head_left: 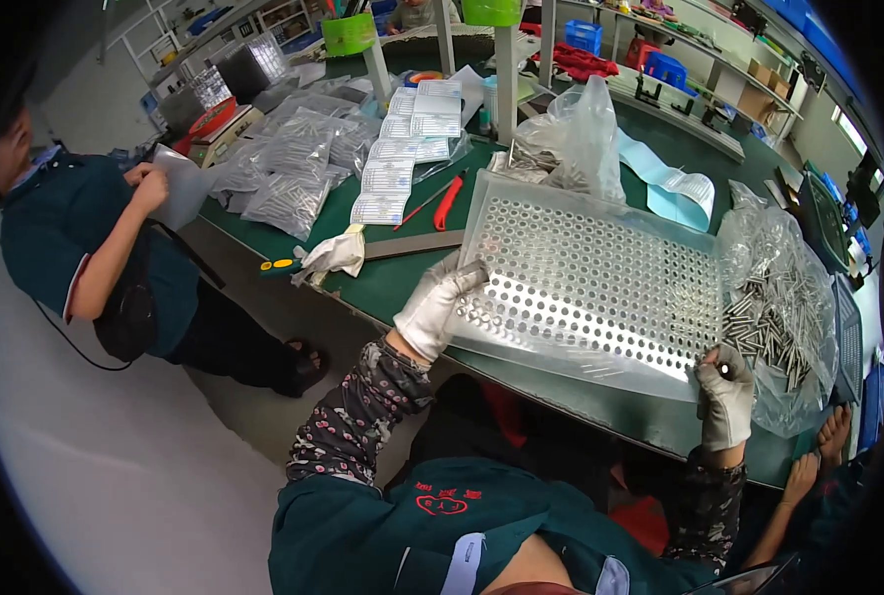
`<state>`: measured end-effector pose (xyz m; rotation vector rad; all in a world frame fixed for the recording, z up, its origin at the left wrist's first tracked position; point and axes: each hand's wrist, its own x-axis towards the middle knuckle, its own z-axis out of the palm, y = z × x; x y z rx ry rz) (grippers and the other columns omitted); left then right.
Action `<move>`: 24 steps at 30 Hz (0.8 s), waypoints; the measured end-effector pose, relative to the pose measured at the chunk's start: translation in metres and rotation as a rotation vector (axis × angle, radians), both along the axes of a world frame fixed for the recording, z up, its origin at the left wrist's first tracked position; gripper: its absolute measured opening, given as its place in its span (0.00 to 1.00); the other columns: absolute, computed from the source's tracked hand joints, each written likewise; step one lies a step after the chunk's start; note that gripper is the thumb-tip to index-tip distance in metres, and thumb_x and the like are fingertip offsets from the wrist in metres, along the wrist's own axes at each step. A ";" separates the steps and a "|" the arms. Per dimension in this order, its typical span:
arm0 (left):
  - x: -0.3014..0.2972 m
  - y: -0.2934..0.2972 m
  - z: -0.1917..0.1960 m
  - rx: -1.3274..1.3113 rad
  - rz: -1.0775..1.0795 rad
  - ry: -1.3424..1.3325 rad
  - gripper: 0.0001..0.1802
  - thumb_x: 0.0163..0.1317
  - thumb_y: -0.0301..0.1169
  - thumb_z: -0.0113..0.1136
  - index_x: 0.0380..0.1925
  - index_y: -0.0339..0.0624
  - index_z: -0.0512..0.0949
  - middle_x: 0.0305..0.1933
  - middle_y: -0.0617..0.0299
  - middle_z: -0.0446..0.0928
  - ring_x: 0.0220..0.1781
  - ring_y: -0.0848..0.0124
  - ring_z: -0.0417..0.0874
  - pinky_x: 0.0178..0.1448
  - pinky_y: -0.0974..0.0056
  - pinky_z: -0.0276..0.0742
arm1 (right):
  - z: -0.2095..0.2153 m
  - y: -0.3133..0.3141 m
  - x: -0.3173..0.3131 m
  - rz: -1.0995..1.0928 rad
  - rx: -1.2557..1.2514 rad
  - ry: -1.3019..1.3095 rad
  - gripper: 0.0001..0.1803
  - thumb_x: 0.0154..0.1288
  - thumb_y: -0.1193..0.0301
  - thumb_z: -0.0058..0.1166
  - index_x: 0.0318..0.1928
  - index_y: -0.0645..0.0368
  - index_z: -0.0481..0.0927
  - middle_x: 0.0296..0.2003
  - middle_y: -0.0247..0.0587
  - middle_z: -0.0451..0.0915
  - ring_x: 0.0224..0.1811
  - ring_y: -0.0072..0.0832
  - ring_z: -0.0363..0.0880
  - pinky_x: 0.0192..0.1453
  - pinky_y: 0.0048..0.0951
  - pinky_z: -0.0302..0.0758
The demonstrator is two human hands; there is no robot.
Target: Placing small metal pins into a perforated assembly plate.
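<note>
Gripping perforated tray (600, 273), pins (774, 322) blurred.

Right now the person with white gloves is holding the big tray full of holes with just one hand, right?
Not quite. The head view shows both gloved hands on the perforated tray: the left hand grips its left edge and the right hand its near right corner.
</note>
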<state>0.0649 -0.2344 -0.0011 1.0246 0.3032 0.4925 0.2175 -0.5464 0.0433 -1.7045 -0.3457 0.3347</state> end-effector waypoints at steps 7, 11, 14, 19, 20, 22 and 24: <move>-0.011 -0.003 0.013 -0.037 0.005 -0.041 0.19 0.55 0.31 0.56 0.47 0.37 0.70 0.42 0.63 0.75 0.43 0.75 0.75 0.47 0.71 0.70 | -0.004 0.015 -0.005 -0.115 0.179 -0.125 0.08 0.49 0.72 0.61 0.27 0.59 0.75 0.20 0.23 0.70 0.15 0.09 0.59 0.17 0.12 0.53; -0.020 -0.001 0.013 -0.065 0.003 -0.073 0.19 0.56 0.31 0.55 0.47 0.37 0.70 0.42 0.65 0.74 0.42 0.76 0.74 0.48 0.71 0.69 | 0.000 0.013 0.001 -0.193 0.302 -0.106 0.08 0.51 0.70 0.60 0.28 0.58 0.74 0.19 0.23 0.70 0.15 0.09 0.60 0.17 0.11 0.53; -0.030 -0.004 0.020 -0.064 0.094 -0.043 0.17 0.57 0.29 0.53 0.47 0.37 0.70 0.42 0.64 0.74 0.42 0.76 0.74 0.48 0.71 0.69 | -0.006 0.002 0.009 -0.258 0.378 -0.051 0.07 0.54 0.71 0.57 0.31 0.58 0.73 0.22 0.25 0.71 0.20 0.12 0.65 0.23 0.12 0.62; -0.055 0.021 0.026 -0.056 0.293 -0.090 0.19 0.58 0.28 0.45 0.50 0.34 0.64 0.47 0.53 0.71 0.42 0.60 0.77 0.42 0.59 0.77 | -0.012 -0.033 0.016 -0.370 0.479 -0.044 0.06 0.58 0.70 0.53 0.32 0.58 0.71 0.24 0.24 0.69 0.24 0.11 0.66 0.26 0.13 0.65; -0.061 0.033 0.024 -0.102 0.293 -0.139 0.20 0.59 0.30 0.45 0.51 0.34 0.64 0.49 0.50 0.69 0.42 0.56 0.77 0.39 0.57 0.77 | -0.016 -0.047 0.020 -0.328 0.496 -0.086 0.07 0.59 0.70 0.52 0.35 0.59 0.72 0.25 0.25 0.70 0.24 0.11 0.67 0.28 0.12 0.66; -0.073 0.059 0.008 -0.126 0.274 -0.205 0.20 0.60 0.33 0.44 0.52 0.35 0.63 0.52 0.42 0.66 0.43 0.49 0.76 0.36 0.56 0.78 | -0.023 -0.064 0.023 -0.398 0.466 -0.071 0.09 0.59 0.69 0.52 0.36 0.60 0.72 0.26 0.25 0.71 0.25 0.11 0.68 0.28 0.12 0.66; -0.083 0.079 0.002 -0.205 0.150 -0.335 0.20 0.60 0.33 0.44 0.51 0.35 0.64 0.53 0.40 0.64 0.47 0.49 0.73 0.37 0.57 0.76 | -0.031 -0.093 0.025 -0.453 0.447 -0.059 0.11 0.59 0.68 0.52 0.40 0.61 0.73 0.28 0.26 0.73 0.26 0.10 0.69 0.28 0.11 0.66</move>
